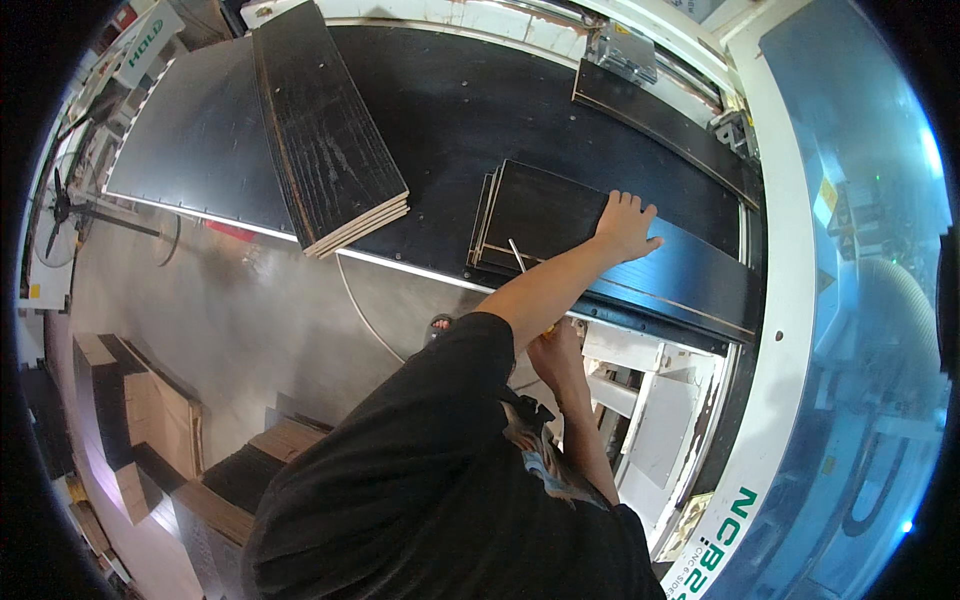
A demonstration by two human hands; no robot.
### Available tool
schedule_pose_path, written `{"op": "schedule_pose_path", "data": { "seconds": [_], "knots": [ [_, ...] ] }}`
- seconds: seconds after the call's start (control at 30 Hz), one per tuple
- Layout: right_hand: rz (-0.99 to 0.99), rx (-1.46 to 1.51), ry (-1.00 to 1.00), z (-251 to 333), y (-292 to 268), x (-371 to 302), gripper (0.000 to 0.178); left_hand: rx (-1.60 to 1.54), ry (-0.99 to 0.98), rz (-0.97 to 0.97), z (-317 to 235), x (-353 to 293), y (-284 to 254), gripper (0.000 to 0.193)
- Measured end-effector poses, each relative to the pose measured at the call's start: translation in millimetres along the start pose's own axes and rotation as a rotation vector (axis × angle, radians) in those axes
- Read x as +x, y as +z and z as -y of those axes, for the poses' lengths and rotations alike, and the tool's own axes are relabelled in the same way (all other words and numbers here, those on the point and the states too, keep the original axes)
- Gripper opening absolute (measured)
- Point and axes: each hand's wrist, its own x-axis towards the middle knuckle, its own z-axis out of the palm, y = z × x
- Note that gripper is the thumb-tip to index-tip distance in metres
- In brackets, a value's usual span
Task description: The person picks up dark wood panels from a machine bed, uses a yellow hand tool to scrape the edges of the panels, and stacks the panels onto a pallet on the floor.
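My left arm reaches across to a stack of black wood-grain boards (560, 205) on the dark machine table (450, 110). My left hand (628, 228) lies on the top board with its fingers spread. Lower down, partly behind my left forearm, my right hand (556, 355) is closed near the table's front edge. Something yellow shows at its fingers. A thin metal rod (517, 255) sticks out above my forearm beside the stack's left end, seemingly part of the same tool; my forearm hides the stretch between.
Another stack of black boards (325, 130) lies slantwise at left, overhanging the table's front edge. A narrow dark board (665, 130) sits at the back right. A white machine frame with a blue translucent cover (860, 200) stands right. Brown-and-black board pieces (165, 410) are at lower left.
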Motion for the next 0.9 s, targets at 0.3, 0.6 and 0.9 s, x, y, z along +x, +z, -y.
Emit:
{"op": "schedule_pose_path", "data": {
  "seconds": [0.3, 0.6, 0.9],
  "knots": [
    [0.138, -0.013, 0.147, -2, 24, -40, 0.029, -0.055, 0.015, -0.111, 1, 0, 9, 0.057],
    [0.161, -0.248, 0.239, 53, 36, -47, 0.037, -0.104, 0.018, -0.174, 2, -2, 10, 0.055],
    [0.319, -0.437, 0.252, 72, 42, -39, 0.035, -0.124, -0.002, -0.106, 3, 1, 4, 0.056]
  ]
}}
